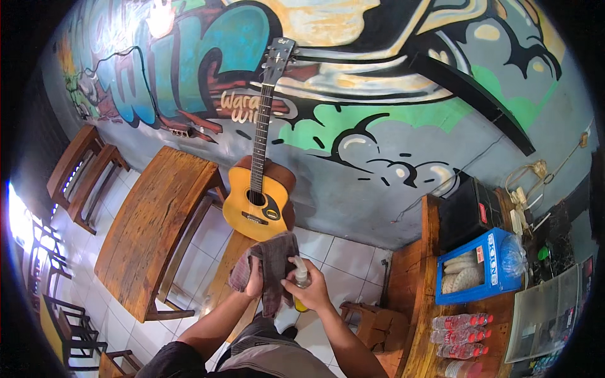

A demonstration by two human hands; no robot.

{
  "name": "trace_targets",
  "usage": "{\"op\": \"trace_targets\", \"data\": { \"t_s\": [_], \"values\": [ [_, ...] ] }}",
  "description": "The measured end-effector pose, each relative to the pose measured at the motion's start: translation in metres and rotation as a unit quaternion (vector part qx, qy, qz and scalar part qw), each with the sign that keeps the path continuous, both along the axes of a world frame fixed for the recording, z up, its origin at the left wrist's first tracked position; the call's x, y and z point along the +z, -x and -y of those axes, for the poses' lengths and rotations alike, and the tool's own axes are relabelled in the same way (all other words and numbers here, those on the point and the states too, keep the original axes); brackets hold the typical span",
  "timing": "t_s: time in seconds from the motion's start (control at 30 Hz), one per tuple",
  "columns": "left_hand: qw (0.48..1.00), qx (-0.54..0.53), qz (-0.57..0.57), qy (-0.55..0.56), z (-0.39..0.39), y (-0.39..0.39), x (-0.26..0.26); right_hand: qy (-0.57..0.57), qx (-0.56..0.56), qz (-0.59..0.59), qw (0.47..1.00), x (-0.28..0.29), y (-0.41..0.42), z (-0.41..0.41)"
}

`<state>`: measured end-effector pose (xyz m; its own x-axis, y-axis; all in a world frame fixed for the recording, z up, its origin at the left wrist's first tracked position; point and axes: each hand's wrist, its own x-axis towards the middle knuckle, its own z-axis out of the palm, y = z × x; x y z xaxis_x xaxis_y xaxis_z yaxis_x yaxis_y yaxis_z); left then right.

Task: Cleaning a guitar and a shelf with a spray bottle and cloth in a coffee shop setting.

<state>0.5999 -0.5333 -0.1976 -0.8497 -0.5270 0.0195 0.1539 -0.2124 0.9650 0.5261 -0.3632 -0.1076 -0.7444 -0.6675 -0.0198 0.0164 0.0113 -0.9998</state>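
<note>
My left hand [255,279] holds a dark checked cloth [273,269], which drapes over it and hangs down. Close to the cloth's right side, my right hand [312,288] grips a clear pump bottle [300,279] with a whitish pump head and yellow liquid low inside. Just beyond both hands, an acoustic guitar [236,203] with a yellow-orange top and black pickguard stands upright on a wooden bench [231,264], its neck near the painted wall. The cloth overlaps the guitar's lower edge in view; whether they touch, I cannot tell.
A wooden table [156,222] stands left, with a wooden chair [90,175] behind it. At right, a wooden counter [425,326] carries a blue display box [487,283], several small bottles [458,336] and a black box [468,212]. A cardboard box [378,326] sits below the counter.
</note>
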Motion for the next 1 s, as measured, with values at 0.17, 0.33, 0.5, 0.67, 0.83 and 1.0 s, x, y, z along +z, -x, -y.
{"op": "trace_targets", "data": {
  "t_s": [0.17,0.33,0.5,0.67,0.83,1.0],
  "values": [
    [0.952,-0.118,0.034,-0.28,-0.002,0.003,0.059,0.029,-0.016,0.01,0.999,-0.001,0.019,0.0],
    [0.937,-0.193,0.082,-0.281,-0.002,0.02,0.062,0.043,0.016,-0.055,0.997,-0.01,0.027,0.036],
    [0.951,-0.252,0.104,-0.144,0.015,0.059,0.056,0.034,-0.018,0.01,0.999,0.008,0.066,0.033],
    [0.913,-0.353,0.098,-0.178,0.046,0.101,0.05,0.083,-0.112,0.031,0.99,0.048,0.109,-0.006],
    [0.954,-0.065,-0.009,-0.293,-0.006,0.142,0.139,0.124,-0.207,0.006,0.97,0.084,0.13,-0.065],
    [0.936,-0.214,0.001,-0.279,0.015,0.15,0.14,0.142,-0.291,-0.044,0.945,0.119,0.148,-0.121]
  ]
}}
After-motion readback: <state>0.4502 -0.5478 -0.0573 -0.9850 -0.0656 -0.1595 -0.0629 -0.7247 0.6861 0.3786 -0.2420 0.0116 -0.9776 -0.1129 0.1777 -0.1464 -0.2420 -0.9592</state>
